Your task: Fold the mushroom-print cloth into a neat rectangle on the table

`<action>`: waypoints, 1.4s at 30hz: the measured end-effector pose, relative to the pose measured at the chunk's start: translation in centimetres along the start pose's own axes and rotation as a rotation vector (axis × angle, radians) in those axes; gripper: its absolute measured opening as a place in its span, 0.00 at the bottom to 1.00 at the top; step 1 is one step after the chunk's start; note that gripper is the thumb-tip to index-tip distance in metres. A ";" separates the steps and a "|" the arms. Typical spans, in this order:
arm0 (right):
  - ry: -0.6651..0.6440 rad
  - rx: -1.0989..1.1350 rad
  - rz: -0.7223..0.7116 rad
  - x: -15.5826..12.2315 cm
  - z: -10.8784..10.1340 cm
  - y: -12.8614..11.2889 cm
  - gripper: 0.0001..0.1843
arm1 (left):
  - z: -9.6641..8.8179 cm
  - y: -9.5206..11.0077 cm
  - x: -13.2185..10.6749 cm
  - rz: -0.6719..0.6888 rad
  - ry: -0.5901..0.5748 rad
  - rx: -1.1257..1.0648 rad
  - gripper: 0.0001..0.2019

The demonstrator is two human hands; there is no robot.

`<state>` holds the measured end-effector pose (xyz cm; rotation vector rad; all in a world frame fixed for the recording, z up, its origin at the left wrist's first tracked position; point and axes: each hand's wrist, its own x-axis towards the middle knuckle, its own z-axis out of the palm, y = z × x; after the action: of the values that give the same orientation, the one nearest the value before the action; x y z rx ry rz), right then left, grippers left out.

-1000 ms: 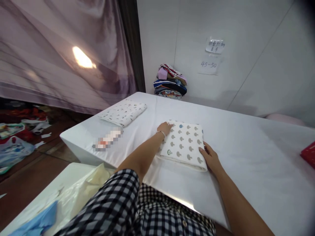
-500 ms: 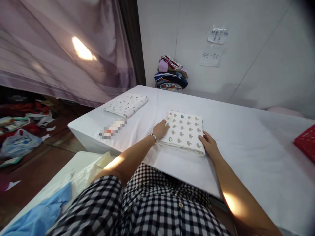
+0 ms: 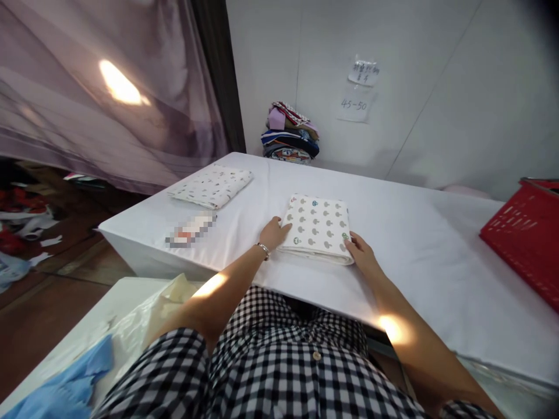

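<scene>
A folded white cloth [image 3: 318, 224] printed with grey mushroom shapes and a few coloured ones lies flat on the white-covered table in front of me. My left hand [image 3: 273, 234] grips its left edge, thumb over the top and the fingertips partly hidden. At the opposite edge, my right hand [image 3: 362, 251] holds the lower right side, its fingers bent along the fold. A second folded cloth [image 3: 213, 185], white with small scattered prints, rests farther left on the table, apart from both hands.
A pixelated object [image 3: 191, 229] lies near the table's left front edge. The red basket [image 3: 524, 238] stands at the right, and a stack of folded fabrics [image 3: 290, 137] by the wall. Blue cloth [image 3: 65, 378] and clear plastic [image 3: 144, 320] cover a lower surface at left.
My view has turned slightly right, bringing more of the red basket into sight. Both hands remain at the sides of the mushroom-print cloth; my right hand has slid slightly up its edge.
</scene>
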<state>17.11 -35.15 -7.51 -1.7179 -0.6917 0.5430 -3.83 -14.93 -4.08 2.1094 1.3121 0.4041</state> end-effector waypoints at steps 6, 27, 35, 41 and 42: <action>-0.003 -0.064 0.029 -1.8 0.1 -0.5 0.36 | -0.4 0.4 -2.4 -0.003 -0.043 0.076 0.30; 0.037 -0.324 -0.316 -5.1 0.3 -0.1 0.27 | 0.4 -1.0 -1.4 -0.038 0.058 -0.167 0.27; 0.065 -0.473 -0.383 -4.8 0.4 0.3 0.26 | 1.6 -3.0 -2.2 0.123 0.051 -0.515 0.29; 0.030 -0.655 -0.441 -5.1 0.4 0.1 0.26 | 1.1 -2.5 -3.0 0.176 -0.060 -0.826 0.35; 0.034 -0.677 -0.445 -5.2 0.5 0.1 0.26 | 1.0 -2.3 -3.2 0.184 -0.068 -0.853 0.35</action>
<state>13.09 -38.43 -7.71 -2.0849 -1.2918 -0.0513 -6.41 -17.30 -6.13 1.4878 0.7041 0.7954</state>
